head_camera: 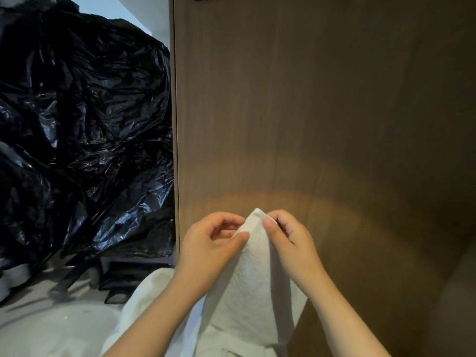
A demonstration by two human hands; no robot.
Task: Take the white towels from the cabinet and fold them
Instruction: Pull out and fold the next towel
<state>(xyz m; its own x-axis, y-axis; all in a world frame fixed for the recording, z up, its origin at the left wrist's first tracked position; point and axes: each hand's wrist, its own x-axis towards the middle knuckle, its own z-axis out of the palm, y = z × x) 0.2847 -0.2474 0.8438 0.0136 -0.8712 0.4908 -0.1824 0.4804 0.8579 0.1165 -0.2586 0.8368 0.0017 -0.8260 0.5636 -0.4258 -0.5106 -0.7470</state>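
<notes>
We hold the white towel [255, 279] by its peaked top, close before a brown wooden panel [309, 112]. The fingers [240, 237] of our left hand [213, 243] pinch its left edge, and our right hand [291, 240] pinches its right. The towel hangs between our forearms. The panel's upright edge runs just left of our left hand. Beyond that edge a crumpled black plastic bag [77, 124] crowds the room.

Your 2 hands, left hand [211, 243] and right hand [288, 235], flank the towel [253, 274] before the cabinet panel [309, 112]; bags [82, 137] lie left.
</notes>
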